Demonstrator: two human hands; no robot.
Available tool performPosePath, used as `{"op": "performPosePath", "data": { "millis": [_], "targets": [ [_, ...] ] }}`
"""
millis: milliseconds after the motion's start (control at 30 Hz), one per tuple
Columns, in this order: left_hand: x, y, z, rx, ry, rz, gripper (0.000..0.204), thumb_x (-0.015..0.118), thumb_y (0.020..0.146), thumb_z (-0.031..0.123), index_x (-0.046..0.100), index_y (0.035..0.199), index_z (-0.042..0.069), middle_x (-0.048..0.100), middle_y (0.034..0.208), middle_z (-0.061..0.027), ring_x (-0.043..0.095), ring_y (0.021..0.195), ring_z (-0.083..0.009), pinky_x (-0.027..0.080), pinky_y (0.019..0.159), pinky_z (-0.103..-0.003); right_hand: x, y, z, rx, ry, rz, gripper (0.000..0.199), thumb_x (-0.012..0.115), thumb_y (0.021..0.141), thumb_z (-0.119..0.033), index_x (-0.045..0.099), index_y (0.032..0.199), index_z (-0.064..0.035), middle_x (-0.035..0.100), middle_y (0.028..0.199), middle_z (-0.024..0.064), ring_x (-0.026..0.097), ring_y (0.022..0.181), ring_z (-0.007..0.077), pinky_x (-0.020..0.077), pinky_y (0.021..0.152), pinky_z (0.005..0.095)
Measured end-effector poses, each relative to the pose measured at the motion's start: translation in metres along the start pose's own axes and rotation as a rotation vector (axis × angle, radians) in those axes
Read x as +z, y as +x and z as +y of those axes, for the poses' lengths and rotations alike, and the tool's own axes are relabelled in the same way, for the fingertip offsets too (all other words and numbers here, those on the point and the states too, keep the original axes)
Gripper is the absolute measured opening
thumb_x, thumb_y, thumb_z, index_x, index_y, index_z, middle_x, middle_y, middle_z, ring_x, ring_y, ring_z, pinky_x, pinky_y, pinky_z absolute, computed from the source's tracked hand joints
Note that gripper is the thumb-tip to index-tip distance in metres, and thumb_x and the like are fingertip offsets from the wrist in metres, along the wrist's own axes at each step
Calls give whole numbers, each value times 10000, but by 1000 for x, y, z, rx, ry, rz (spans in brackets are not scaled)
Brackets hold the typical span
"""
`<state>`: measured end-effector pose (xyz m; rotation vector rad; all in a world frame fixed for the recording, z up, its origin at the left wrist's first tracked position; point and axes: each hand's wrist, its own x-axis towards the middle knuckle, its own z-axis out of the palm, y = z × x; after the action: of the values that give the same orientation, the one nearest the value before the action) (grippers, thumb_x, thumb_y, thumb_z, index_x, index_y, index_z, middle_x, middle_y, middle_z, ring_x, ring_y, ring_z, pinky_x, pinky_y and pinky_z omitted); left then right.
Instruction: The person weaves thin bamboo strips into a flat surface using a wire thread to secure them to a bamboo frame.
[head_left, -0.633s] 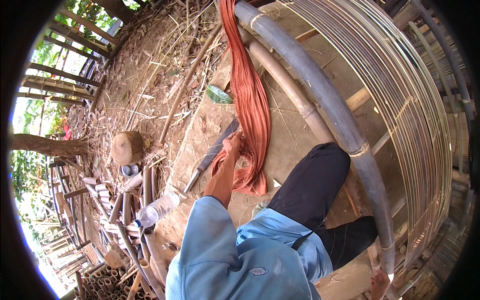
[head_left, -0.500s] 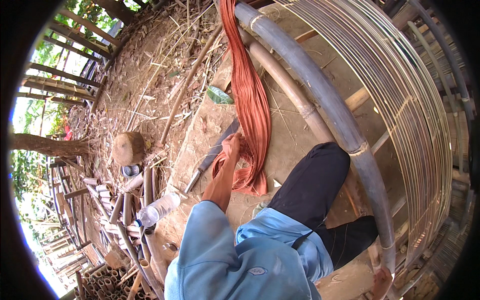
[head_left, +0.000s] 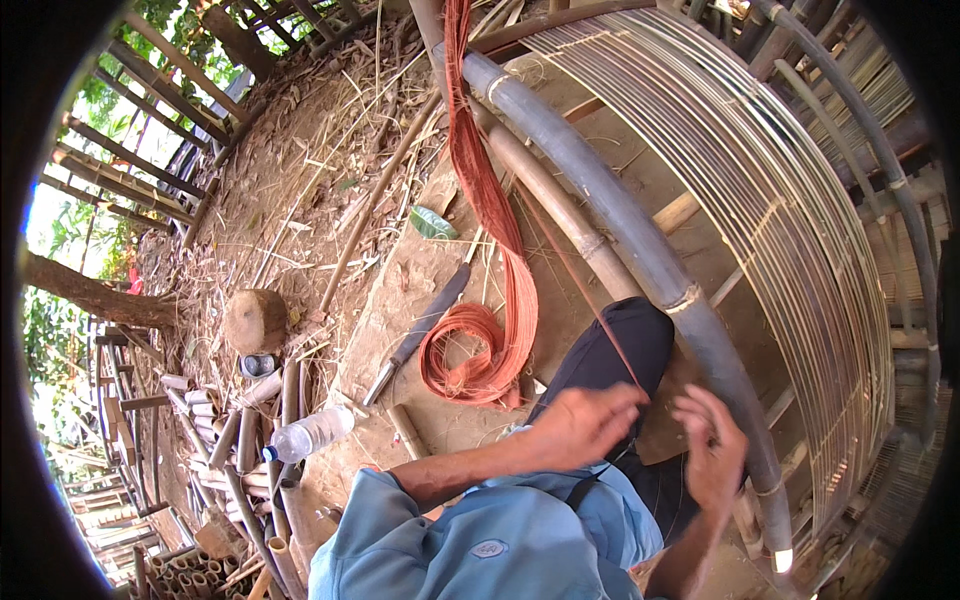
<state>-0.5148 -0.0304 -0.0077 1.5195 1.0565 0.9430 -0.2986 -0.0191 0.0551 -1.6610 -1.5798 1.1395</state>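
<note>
The left grip (head_left: 595,422) is pinched small, with its fingertips on a thin red thread (head_left: 578,277). The thread looks straight and goes up over the dark leg (head_left: 632,330), on past the tan pole (head_left: 560,205). I can't tell just where its far end is. The right grip (head_left: 714,445) is beside the left one, not touching it. Its fingers are bent and spread a bit, and I see nothing in it.

The big red bundle (head_left: 520,290) hangs from the top and curls round on the ground (head_left: 385,275). A knife (head_left: 432,315) lies just beside the curl. The fat dark pole (head_left: 640,225) and the rows of thin strips (head_left: 770,200) are on the right.

To do this well, I think it's best to pinch the thread near its end and pull softly, so it stays straight but doesn't snap. Lift it clear of the leg and poles, so it can't snag. Don't tug hard, or the bundle might tangle.
</note>
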Motion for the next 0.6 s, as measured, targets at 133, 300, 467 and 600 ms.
{"op": "performPosePath", "data": {
  "millis": [133, 300, 467, 600],
  "targets": [
    [37, -24, 9, 144, 117, -170, 191, 627, 937, 170, 642, 1036, 7, 664, 734, -213, 681, 705, -402, 547, 656, -481, 44, 8, -35, -133, 457, -286, 398, 615, 1000, -129, 528, 1363, 8, 718, 958, 147, 700, 879, 182, 540, 789, 297],
    [8, -26, 1, -22, 252, -198, 280, 632, 947, 313, 698, 860, 55, 649, 644, -178, 670, 625, -375, 532, 585, -488, -14, 4, -48, -139, 487, -35, 345, 631, 987, -105, 563, 1309, -2, 642, 738, 64, 466, 548, 39, 374, 522, 199],
    [-51, -56, -88, -60, 736, -179, 315, 671, 903, 426, 718, 867, 117, 644, 670, -140, 650, 605, -337, 509, 546, -463, -90, -17, -58, -308, -183, 399, 201, 719, 920, -93, 692, 1091, 9, 583, 748, -10, 422, 615, 20, 299, 529, 196],
    [-124, -134, -197, -63, 1000, -175, 216, 676, 850, 348, 692, 881, 134, 668, 733, -119, 656, 696, -353, 490, 650, -520, -146, -41, -85, -380, -305, 666, 78, 748, 876, -53, 729, 908, 16, 595, 777, -16, 424, 637, 34, 263, 535, 217]
  ]
}}
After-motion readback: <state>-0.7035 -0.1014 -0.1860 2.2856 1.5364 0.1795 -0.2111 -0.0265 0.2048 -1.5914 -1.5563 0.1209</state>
